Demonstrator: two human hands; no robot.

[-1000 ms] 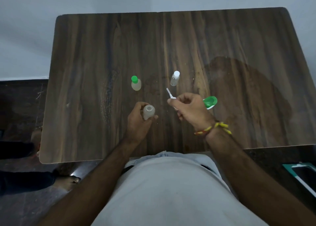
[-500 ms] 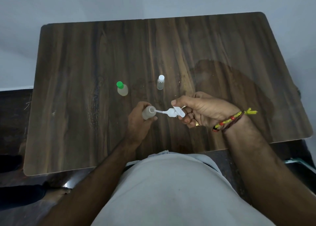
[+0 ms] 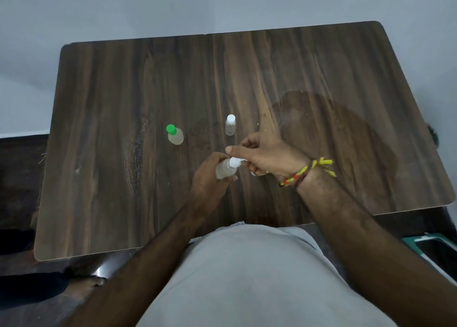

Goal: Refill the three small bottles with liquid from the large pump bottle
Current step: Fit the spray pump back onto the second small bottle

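Head view — left hand (image 3: 210, 178) grips small bottle (image 3: 223, 170); right hand (image 3: 268, 157) pinches white pump cap (image 3: 235, 162) at its mouth.

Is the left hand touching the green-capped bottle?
Apart. The head view shows bare table between the left hand, which grips a capless bottle, and the green-capped bottle standing farther back to its left.

A dark wooden table (image 3: 321, 66) with rounded corners stands against a pale wall (image 3: 173, 5). A large darker stain (image 3: 346, 138) spreads over the wood toward the right edge. Below the near right corner, on the floor, lies a green-framed object (image 3: 430, 246) with a dark middle. Beyond the near left corner a bare foot (image 3: 86, 283) of another person rests on the dark floor (image 3: 19, 178).
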